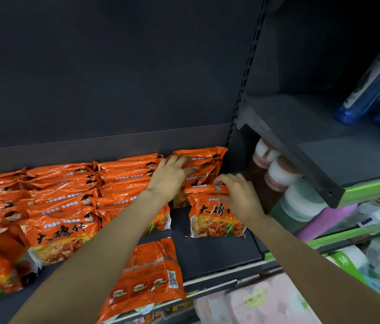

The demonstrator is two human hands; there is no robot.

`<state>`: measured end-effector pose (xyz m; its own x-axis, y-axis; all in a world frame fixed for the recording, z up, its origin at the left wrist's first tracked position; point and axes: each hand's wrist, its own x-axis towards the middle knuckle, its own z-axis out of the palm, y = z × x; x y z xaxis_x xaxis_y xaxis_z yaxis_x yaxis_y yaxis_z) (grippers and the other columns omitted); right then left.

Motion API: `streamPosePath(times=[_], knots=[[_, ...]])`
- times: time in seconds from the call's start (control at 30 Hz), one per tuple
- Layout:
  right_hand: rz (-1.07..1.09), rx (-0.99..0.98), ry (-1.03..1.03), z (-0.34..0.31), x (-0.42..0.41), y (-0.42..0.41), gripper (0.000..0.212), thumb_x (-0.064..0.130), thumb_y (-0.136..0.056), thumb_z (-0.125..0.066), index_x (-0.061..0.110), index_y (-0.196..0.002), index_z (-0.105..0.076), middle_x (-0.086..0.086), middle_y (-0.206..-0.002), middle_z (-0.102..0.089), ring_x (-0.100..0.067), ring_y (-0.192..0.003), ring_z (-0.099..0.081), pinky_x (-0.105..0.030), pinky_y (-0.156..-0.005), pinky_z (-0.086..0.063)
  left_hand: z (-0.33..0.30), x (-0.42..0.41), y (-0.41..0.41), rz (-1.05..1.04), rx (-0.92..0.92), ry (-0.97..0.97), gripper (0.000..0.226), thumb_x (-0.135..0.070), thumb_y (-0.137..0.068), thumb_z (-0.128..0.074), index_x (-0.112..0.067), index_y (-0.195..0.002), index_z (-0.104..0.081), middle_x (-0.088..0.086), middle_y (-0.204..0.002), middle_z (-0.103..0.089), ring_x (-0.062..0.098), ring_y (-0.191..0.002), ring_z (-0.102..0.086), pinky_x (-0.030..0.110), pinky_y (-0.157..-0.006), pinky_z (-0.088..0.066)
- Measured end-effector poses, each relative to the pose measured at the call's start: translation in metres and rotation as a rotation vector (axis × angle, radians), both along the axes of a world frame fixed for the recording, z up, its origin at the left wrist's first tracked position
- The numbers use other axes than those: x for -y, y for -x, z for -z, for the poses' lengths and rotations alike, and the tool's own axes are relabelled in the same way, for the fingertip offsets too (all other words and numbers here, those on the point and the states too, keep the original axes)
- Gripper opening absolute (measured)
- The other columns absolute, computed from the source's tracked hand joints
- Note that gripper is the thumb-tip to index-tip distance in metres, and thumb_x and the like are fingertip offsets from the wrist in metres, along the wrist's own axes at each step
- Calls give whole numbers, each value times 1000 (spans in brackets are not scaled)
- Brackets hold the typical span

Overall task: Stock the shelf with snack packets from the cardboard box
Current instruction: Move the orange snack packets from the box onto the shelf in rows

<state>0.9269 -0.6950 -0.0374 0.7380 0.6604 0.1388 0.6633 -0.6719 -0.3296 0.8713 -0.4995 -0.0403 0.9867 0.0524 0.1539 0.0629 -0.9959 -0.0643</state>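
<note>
Rows of orange snack packets (62, 197) stand upright along the dark shelf (217, 256). My left hand (170, 176) lies flat, fingers spread, against the standing packets of the rightmost row (203, 162). My right hand (238, 195) pinches the top seam of the front packet (214, 220) of that row, which stands upright with its printed face toward me. Another orange packet (147, 277) lies flat, back side up, at the shelf's front edge under my left forearm. The cardboard box is out of view.
A slotted metal upright (245, 85) divides this bay from the right one. There, a dark shelf (301, 146) holds blue packs (371, 85); under it lie white-capped cups (280, 171) and a purple roll (326, 218). Pink and green packs (266, 300) sit lower right.
</note>
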Motion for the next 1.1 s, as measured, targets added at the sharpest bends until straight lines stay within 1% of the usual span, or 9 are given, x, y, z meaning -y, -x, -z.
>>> streamPosePath(times=[0.13,0.23,0.4,0.53,0.67,0.77,0.87,1.0,1.1], knots=[[-24,0,-66,1,-13,-9,36,12,-80,-68,26,-111,-56,8,-115,-58,-18,-109,-47,-39,-93,-38,-5,-8,0,5,-106,245,49,-12,-95,-47,-28,-140,-40,-1,-149,-34,23,-135,-33,38,-108,-33],[-62,-52,-118,0,-19,-17,37,9,-79,-69,22,-112,-57,6,-115,-59,-17,-108,-47,-33,-91,-41,-6,-10,5,8,74,542,39,-3,-92,-43,-17,-127,-55,3,-135,-51,22,-128,-42,35,-108,-33],[-48,-83,-119,5,-22,-22,50,10,-79,-70,20,-124,-50,-1,-129,-45,-18,-120,-36,-27,-99,-34,-10,-2,10,-5,-23,303,34,-37,-91,-55,-24,-122,-60,-6,-125,-51,14,-119,-39,31,-95,-32],[-22,-101,-46,5,-17,-22,61,19,-78,-73,22,-132,-44,-2,-135,-35,-21,-126,-30,-31,-103,-34,-11,6,8,-71,24,400,23,-28,-91,-57,-21,-112,-64,-1,-120,-56,17,-117,-46,35,-98,-37],[5,-193,-40,5,-13,-26,70,22,-75,-76,23,-134,-40,-5,-138,-25,-25,-130,-28,-39,-106,-37,-22,6,12,-84,169,526,19,-21,-96,-48,-17,-109,-61,3,-105,-64,23,-98,-61,37,-81,-50],[1,-272,-105,4,-11,-26,80,16,-74,-77,26,-140,-31,-4,-139,-21,-23,-129,-34,-37,-107,-38,-28,4,9,-112,207,510,22,-23,-95,-51,-19,-116,-56,4,-112,-63,25,-100,-60,38,-79,-51],[-7,-300,-125,4,-9,-26,87,12,-74,-76,28,-143,-25,-3,-138,-21,-20,-128,-36,-33,-107,-36,-28,17,-2,-97,197,580,22,-22,-90,-59,-15,-112,-58,3,-111,-63,23,-101,-61,35,-83,-50],[7,-249,-70,3,-7,-31,78,18,-76,-75,24,-140,-31,-5,-136,-33,-27,-126,-36,-38,-104,-37,-29,30,-13,-111,225,855,34,-21,-82,-71,-10,-112,-60,2,-100,-63,12,-90,-60,11,-78,-47],[5,-227,-45,3,-6,-33,72,21,-79,-72,25,-139,-32,-6,-131,-43,-27,-125,-37,-40,-101,-38,-23,22,-6,-147,116,698,43,-21,-84,-69,-10,-123,-56,9,-120,-61,21,-108,-60,27,-93,-49]])
